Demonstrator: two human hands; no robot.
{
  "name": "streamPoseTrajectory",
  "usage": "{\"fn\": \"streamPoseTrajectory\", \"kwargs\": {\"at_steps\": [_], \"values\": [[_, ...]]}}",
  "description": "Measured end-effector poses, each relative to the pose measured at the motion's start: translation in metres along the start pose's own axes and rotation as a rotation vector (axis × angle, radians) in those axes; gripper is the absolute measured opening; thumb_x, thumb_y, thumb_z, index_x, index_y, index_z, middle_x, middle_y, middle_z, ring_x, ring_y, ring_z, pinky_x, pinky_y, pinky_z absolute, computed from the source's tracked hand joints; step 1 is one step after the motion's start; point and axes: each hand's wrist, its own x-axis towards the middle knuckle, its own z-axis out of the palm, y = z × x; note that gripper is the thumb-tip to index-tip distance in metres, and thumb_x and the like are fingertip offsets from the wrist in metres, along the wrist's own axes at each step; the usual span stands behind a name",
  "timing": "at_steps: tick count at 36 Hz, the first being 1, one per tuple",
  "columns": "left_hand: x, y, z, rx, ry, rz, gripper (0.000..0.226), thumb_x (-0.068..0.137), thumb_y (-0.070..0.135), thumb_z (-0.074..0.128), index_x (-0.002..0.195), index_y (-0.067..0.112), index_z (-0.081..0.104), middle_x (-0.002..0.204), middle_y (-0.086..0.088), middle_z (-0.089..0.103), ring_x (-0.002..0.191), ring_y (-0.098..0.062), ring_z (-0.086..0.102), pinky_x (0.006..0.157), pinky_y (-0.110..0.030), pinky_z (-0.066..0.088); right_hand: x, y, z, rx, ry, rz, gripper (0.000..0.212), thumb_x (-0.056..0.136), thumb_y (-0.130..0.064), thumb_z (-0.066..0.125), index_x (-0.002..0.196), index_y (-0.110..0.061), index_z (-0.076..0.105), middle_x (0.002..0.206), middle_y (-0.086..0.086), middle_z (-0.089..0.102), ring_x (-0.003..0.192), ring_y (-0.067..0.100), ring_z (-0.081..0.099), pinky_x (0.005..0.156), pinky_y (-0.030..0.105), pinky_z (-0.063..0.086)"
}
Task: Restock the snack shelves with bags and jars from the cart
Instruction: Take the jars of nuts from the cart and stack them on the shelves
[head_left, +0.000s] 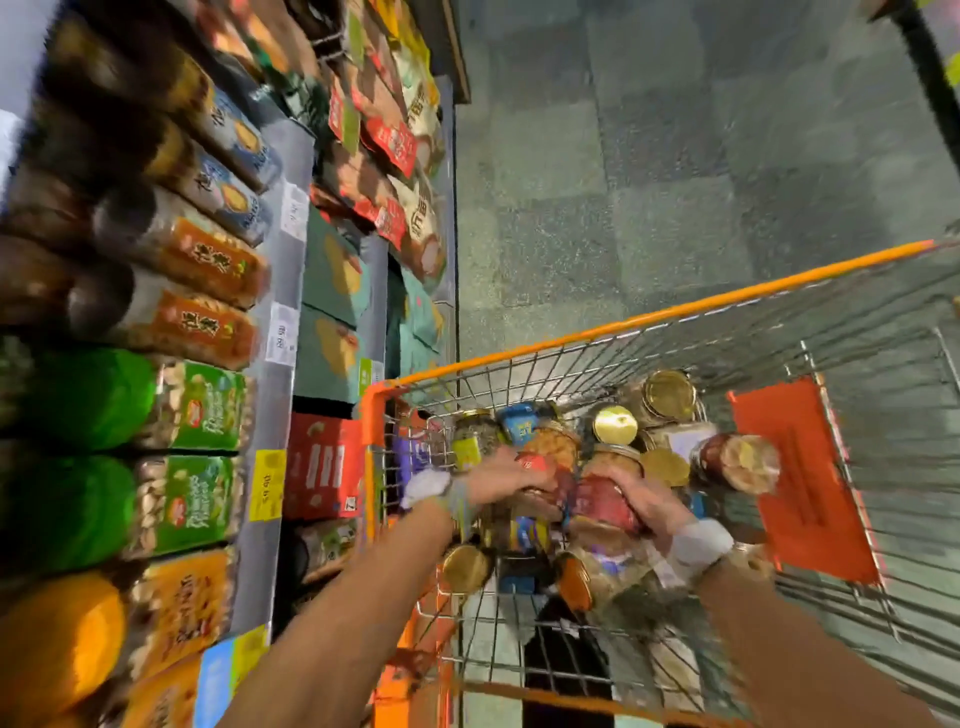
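An orange-rimmed wire cart (649, 322) holds several jars with gold lids and a few packets. Both my hands reach down into it. My left hand (511, 480) closes over a jar with an orange-red label (550, 452) in the middle of the pile. My right hand (652, 506) grips a jar with a dark red label (605, 501) beside it. The frame is blurred, so how far either jar is lifted is unclear. The snack shelves (270, 415) stand on the left, stocked with nut bags and jars.
Green pistachio bags (197, 410) and orange nut bags (176, 608) fill the nearest shelf. Red boxes (322, 473) sit lower, close to the cart's corner. The cart's red child-seat flap (800, 478) hangs at the right. Grey tiled floor (675, 156) stretches ahead.
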Motion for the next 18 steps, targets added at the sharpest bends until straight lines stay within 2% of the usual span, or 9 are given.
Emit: {"fn": "streamPoseTrajectory", "kwargs": {"at_steps": [3,4,6,7,9,10,12,15,18], "values": [[-0.041,-0.006,0.009,-0.297,0.057,0.058,0.066,0.07,0.047,0.09,0.119,0.017,0.057,0.124,0.0,0.065,0.109,-0.019,0.062,0.113,-0.042,0.041,-0.03,-0.012,-0.012,0.05,-0.098,-0.071,0.096,0.037,-0.061,0.091,0.113,-0.01,0.065,0.092,0.015,0.075,0.074,0.025,0.075,0.06,0.033,0.061],[-0.051,-0.016,0.014,-0.359,0.095,0.096,0.085,0.063,0.054,0.091,0.128,0.014,0.054,0.129,-0.001,0.064,0.114,-0.021,0.062,0.115,-0.045,0.039,-0.042,-0.017,-0.014,0.033,-0.099,-0.145,0.1,0.04,-0.059,0.091,0.12,-0.007,0.062,0.097,0.017,0.074,0.073,0.024,0.074,0.059,0.031,0.06],[-0.063,-0.035,0.023,-0.473,0.152,0.089,0.119,0.041,0.063,0.097,0.139,0.018,0.045,0.132,-0.007,0.065,0.12,-0.027,0.062,0.112,-0.053,0.042,-0.078,-0.032,-0.014,-0.042,-0.118,-0.282,0.092,0.06,-0.048,0.089,0.131,-0.002,0.054,0.112,0.022,0.069,0.085,0.026,0.068,0.075,0.033,0.059],[-0.092,-0.029,0.027,-0.533,0.183,0.098,0.119,0.038,0.06,0.098,0.138,0.026,0.043,0.131,-0.009,0.065,0.117,-0.028,0.064,0.108,-0.054,0.045,-0.103,-0.039,-0.013,-0.045,-0.147,-0.337,0.077,0.068,-0.04,0.087,0.128,-0.003,0.054,0.111,0.022,0.068,0.087,0.025,0.066,0.079,0.032,0.057],[-0.148,-0.022,0.038,-0.599,0.214,0.181,0.1,0.05,0.046,0.099,0.132,0.041,0.041,0.123,-0.007,0.068,0.106,-0.028,0.069,0.105,-0.052,0.049,-0.149,-0.044,-0.01,-0.106,-0.162,-0.438,0.037,0.076,-0.03,0.082,0.098,-0.01,0.06,0.096,0.02,0.069,0.078,0.02,0.064,0.076,0.025,0.055],[-0.17,-0.016,0.043,-0.651,0.241,0.225,0.095,0.059,0.033,0.096,0.135,0.039,0.039,0.115,-0.006,0.071,0.1,-0.026,0.07,0.106,-0.049,0.049,-0.16,-0.044,-0.009,-0.118,-0.159,-0.468,0.027,0.078,-0.028,0.081,0.084,-0.012,0.06,0.095,0.023,0.07,0.074,0.017,0.064,0.078,0.027,0.055],[-0.209,-0.019,0.057,-0.733,0.324,0.293,0.099,0.065,0.019,0.091,0.145,0.023,0.034,0.112,-0.011,0.071,0.096,-0.024,0.069,0.102,-0.046,0.051,-0.184,-0.04,-0.008,-0.152,-0.176,-0.526,0.016,0.084,-0.023,0.077,0.08,-0.014,0.064,0.093,0.021,0.073,0.067,0.01,0.068,0.075,0.025,0.058],[-0.284,-0.023,0.075,-0.827,0.469,0.382,0.109,0.06,0.05,0.091,0.147,0.009,0.04,0.139,-0.016,0.059,0.115,-0.027,0.063,0.099,-0.044,0.05,-0.222,-0.035,0.001,-0.222,-0.256,-0.585,0.052,0.068,-0.056,0.079,0.1,-0.016,0.072,0.096,0.01,0.075,0.088,0.022,0.071,0.088,0.038,0.059],[-0.36,-0.038,0.095,-1.029,0.591,0.466,0.083,0.073,0.048,0.078,0.139,0.005,0.05,0.122,-0.015,0.065,0.1,-0.025,0.068,0.083,-0.039,0.057,-0.253,-0.026,0.02,-0.281,-0.374,-0.678,0.044,0.087,-0.059,0.06,0.108,-0.021,0.068,0.112,0.002,0.067,0.101,0.023,0.062,0.098,0.035,0.051]]}}
